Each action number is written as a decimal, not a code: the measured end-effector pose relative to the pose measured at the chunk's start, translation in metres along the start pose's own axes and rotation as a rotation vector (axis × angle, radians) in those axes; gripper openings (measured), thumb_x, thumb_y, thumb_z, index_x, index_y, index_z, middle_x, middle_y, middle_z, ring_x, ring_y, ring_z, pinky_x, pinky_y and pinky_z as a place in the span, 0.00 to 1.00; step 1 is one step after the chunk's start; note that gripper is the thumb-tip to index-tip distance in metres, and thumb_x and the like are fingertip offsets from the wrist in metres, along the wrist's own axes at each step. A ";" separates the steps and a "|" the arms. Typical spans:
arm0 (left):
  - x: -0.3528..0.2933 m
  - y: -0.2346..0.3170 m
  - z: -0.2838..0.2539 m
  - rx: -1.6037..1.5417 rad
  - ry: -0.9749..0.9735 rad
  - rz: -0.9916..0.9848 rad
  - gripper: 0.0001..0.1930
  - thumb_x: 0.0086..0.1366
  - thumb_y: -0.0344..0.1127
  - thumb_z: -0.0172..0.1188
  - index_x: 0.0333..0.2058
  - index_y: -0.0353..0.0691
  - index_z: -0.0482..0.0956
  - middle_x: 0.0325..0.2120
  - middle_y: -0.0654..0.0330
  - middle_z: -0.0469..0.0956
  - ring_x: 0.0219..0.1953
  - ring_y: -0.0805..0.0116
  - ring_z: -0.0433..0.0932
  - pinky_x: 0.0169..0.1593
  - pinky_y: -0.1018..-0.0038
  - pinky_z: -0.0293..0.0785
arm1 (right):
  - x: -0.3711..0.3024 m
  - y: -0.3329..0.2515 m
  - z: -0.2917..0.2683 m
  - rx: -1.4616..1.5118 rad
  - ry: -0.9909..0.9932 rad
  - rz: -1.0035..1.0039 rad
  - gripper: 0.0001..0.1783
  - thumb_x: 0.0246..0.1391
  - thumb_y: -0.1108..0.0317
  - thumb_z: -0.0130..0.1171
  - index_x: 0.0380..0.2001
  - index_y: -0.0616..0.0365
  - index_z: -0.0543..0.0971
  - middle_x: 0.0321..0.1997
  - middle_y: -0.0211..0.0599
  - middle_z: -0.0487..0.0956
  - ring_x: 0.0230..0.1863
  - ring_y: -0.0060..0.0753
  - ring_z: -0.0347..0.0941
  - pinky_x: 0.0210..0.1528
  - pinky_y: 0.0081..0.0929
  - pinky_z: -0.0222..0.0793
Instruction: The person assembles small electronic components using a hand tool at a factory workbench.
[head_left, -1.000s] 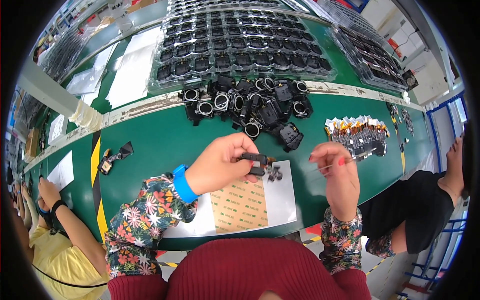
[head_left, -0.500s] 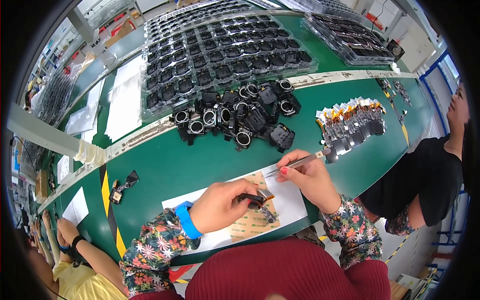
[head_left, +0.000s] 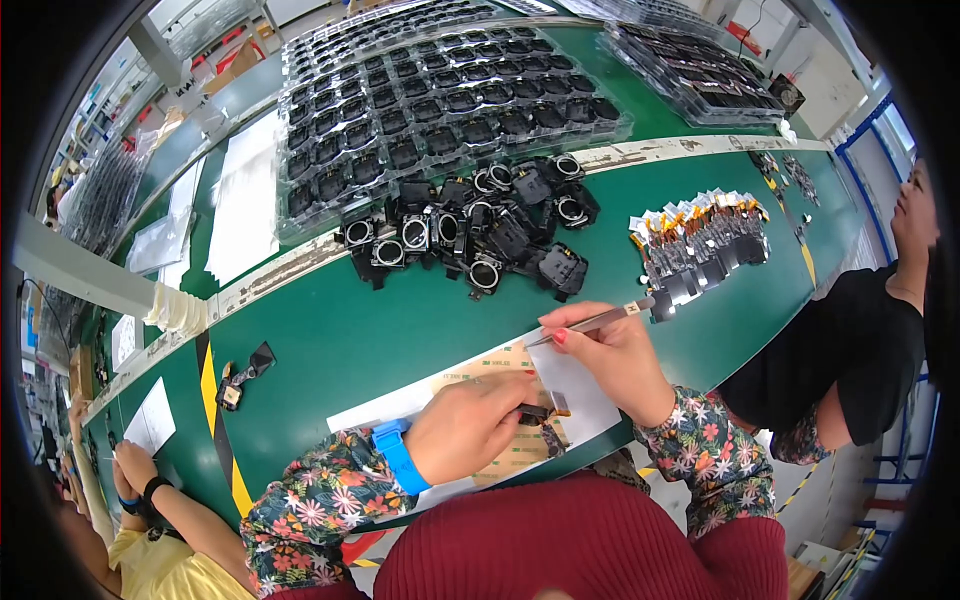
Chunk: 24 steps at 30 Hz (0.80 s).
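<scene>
My left hand (head_left: pixel 475 425), with a blue band on its wrist, is closed on a small black module (head_left: pixel 535 414) that has a flex cable hanging from it. Its index fingertip reaches onto a tan adhesive sheet (head_left: pixel 485 366) lying on white paper (head_left: pixel 592 402). The fingers hide much of the module. Metal tweezers (head_left: pixel 612 316) are pinched in my right hand (head_left: pixel 620 362). Their tips are at the upper right edge of the tan sheet; whether they grip anything is too small to tell.
Black camera-like housings (head_left: pixel 500 235) are piled ahead, before clear trays (head_left: pixel 440 110) of similar parts. Flex-cable parts (head_left: pixel 705 240) lie in a row at right. Another small assembly (head_left: pixel 238 380) rests at left by striped tape. People sit on both sides.
My left hand has lowered the module toward the sheet, and its index finger now stretches forward. The tweezer tips have shifted slightly left, to the sheet's upper corner.
</scene>
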<state>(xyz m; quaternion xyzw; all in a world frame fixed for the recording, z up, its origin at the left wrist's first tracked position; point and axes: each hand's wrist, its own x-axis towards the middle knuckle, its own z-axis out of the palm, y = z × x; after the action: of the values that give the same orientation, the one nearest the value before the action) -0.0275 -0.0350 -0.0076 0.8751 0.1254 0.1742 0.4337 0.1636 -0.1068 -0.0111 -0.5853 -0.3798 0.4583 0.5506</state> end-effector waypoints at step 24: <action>0.025 -0.005 -0.017 -0.902 0.256 -0.523 0.07 0.61 0.21 0.49 0.37 0.36 0.67 0.31 0.62 0.79 0.32 0.77 0.79 0.29 0.87 0.69 | 0.018 -0.030 0.002 0.466 -0.083 -0.169 0.15 0.53 0.69 0.56 0.43 0.63 0.71 0.33 0.40 0.79 0.44 0.39 0.73 0.53 0.36 0.62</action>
<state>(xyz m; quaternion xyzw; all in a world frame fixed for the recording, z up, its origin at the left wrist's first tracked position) -0.0125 -0.0106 0.0030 0.5133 0.3037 0.2023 0.7768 0.1689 -0.0862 0.0164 -0.3896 -0.3337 0.5094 0.6909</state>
